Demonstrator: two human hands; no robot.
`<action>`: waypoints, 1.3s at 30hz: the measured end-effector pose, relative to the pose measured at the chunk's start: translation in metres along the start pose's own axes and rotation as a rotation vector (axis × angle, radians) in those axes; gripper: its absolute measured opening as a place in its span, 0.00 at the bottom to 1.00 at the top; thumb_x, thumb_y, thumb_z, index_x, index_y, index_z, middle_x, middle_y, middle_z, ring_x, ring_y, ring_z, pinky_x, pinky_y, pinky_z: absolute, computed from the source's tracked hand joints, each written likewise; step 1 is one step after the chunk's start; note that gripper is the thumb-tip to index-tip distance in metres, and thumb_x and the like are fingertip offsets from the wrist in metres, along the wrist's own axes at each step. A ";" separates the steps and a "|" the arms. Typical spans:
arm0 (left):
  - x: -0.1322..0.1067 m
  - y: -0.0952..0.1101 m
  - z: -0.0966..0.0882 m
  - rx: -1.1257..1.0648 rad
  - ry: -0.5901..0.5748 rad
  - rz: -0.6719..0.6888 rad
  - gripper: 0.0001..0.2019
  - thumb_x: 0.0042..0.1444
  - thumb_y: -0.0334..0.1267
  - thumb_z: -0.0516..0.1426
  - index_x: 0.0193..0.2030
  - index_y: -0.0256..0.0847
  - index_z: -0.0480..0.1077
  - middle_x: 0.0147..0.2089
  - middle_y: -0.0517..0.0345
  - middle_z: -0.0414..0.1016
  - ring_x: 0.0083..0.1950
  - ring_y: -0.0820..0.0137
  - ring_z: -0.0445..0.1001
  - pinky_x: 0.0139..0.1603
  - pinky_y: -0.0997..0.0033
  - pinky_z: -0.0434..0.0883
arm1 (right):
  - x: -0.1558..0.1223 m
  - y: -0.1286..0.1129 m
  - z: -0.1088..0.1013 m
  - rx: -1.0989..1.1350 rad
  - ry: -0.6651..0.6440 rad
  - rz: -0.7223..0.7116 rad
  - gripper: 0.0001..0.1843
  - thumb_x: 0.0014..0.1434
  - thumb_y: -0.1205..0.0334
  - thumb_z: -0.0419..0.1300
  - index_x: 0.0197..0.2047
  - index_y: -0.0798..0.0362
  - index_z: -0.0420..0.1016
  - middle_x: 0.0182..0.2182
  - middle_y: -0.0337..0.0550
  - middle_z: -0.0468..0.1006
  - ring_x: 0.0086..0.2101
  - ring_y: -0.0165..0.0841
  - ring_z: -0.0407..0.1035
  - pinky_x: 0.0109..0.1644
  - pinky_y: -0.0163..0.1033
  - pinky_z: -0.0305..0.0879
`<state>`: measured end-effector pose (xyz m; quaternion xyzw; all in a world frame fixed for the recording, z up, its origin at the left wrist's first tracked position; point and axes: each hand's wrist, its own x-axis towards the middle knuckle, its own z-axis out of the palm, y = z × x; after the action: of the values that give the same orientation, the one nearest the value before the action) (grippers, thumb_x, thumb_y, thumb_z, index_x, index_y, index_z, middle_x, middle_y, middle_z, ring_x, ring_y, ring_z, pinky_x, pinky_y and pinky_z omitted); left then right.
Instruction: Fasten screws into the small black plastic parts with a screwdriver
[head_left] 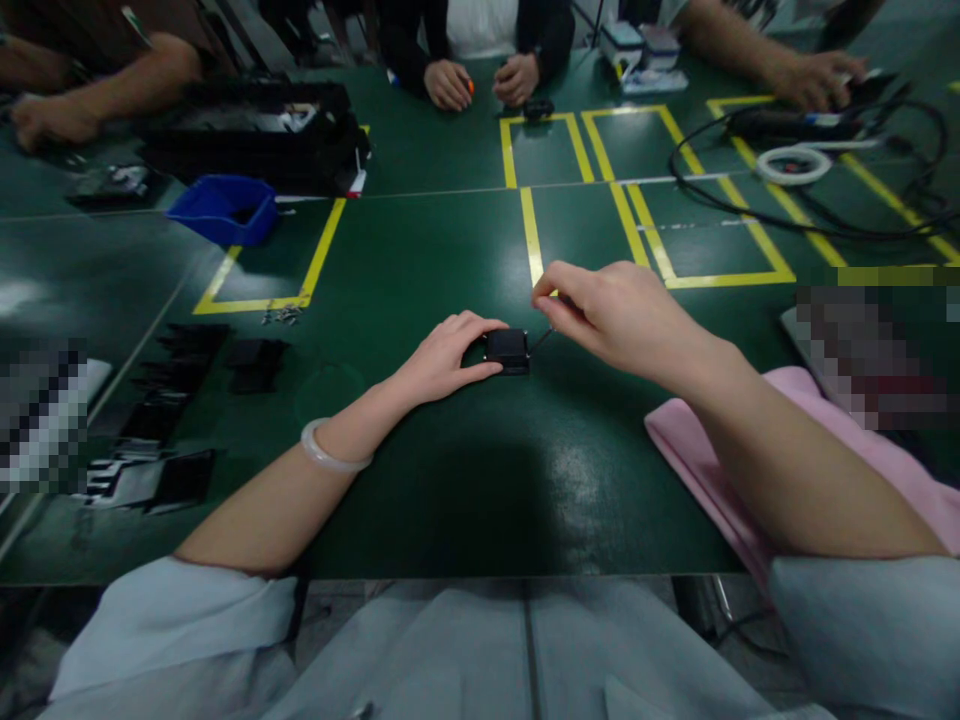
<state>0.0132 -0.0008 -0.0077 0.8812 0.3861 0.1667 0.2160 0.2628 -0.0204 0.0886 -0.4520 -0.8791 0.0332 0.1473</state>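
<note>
A small black box-shaped part lies on the green table in front of me. My left hand is closed on it, thumb along the near side and fingers along the far side. My right hand pinches a thin dark rod-like tool. The tool slants down to the left, and its tip is at the box's right edge. Whether it is a hex key or a screwdriver I cannot tell, as its upper end is hidden in my fingers. Small shiny spots show at the box's sides.
Small metal screws, black parts and flat black pieces lie to the left. A blue bin stands beyond them. A pink cloth lies under my right forearm. Black cables loop at the far right. Other people's hands work opposite.
</note>
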 end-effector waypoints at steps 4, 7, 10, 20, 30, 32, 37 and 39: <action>0.000 0.001 -0.001 -0.005 0.004 0.003 0.26 0.65 0.54 0.57 0.64 0.43 0.66 0.55 0.49 0.71 0.56 0.57 0.69 0.58 0.58 0.66 | -0.001 -0.001 0.001 0.048 0.019 -0.034 0.16 0.67 0.62 0.48 0.54 0.53 0.70 0.28 0.40 0.76 0.28 0.34 0.69 0.36 0.38 0.55; -0.001 0.001 -0.001 -0.006 0.004 0.007 0.26 0.65 0.53 0.57 0.64 0.43 0.66 0.56 0.49 0.71 0.56 0.57 0.69 0.58 0.59 0.66 | -0.002 0.000 0.001 0.067 0.016 -0.036 0.16 0.66 0.63 0.49 0.53 0.53 0.70 0.27 0.39 0.76 0.28 0.33 0.68 0.36 0.38 0.55; -0.001 0.001 -0.001 -0.005 0.005 0.009 0.26 0.65 0.53 0.57 0.64 0.42 0.66 0.56 0.49 0.71 0.56 0.58 0.69 0.57 0.59 0.66 | -0.001 0.000 0.000 0.072 0.007 -0.029 0.14 0.67 0.62 0.48 0.50 0.53 0.72 0.27 0.40 0.75 0.28 0.34 0.68 0.36 0.38 0.54; 0.000 -0.001 0.000 -0.003 0.007 0.014 0.26 0.65 0.54 0.57 0.65 0.43 0.65 0.56 0.49 0.71 0.56 0.57 0.69 0.57 0.58 0.66 | 0.000 0.002 0.001 0.068 0.002 -0.021 0.13 0.69 0.56 0.50 0.46 0.52 0.73 0.26 0.40 0.74 0.28 0.34 0.67 0.35 0.38 0.54; 0.000 0.000 0.000 -0.007 0.014 0.022 0.27 0.65 0.54 0.57 0.65 0.42 0.66 0.56 0.48 0.71 0.56 0.57 0.69 0.57 0.58 0.66 | -0.001 0.002 0.003 0.107 0.025 -0.023 0.13 0.66 0.63 0.50 0.50 0.53 0.71 0.28 0.40 0.76 0.27 0.34 0.68 0.36 0.38 0.56; 0.000 0.000 0.000 -0.004 0.009 0.019 0.26 0.65 0.54 0.57 0.65 0.42 0.66 0.56 0.48 0.71 0.56 0.57 0.69 0.58 0.58 0.66 | -0.001 0.002 0.003 0.116 0.038 -0.029 0.13 0.66 0.64 0.50 0.51 0.53 0.70 0.29 0.41 0.77 0.28 0.34 0.68 0.36 0.38 0.56; 0.000 -0.001 0.000 0.000 0.009 0.016 0.26 0.65 0.54 0.57 0.65 0.43 0.65 0.55 0.49 0.71 0.55 0.57 0.69 0.57 0.58 0.66 | -0.002 0.002 0.003 0.145 0.041 -0.042 0.13 0.68 0.57 0.51 0.52 0.52 0.69 0.31 0.42 0.77 0.31 0.36 0.70 0.37 0.39 0.58; 0.000 -0.001 0.000 0.000 0.006 0.018 0.26 0.65 0.54 0.56 0.65 0.43 0.65 0.56 0.49 0.71 0.56 0.57 0.69 0.57 0.58 0.66 | -0.002 0.003 0.003 0.151 0.032 -0.038 0.14 0.69 0.55 0.52 0.52 0.52 0.69 0.31 0.42 0.78 0.31 0.36 0.71 0.38 0.39 0.59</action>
<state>0.0126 -0.0006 -0.0081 0.8841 0.3788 0.1713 0.2132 0.2651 -0.0202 0.0845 -0.4233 -0.8801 0.0895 0.1955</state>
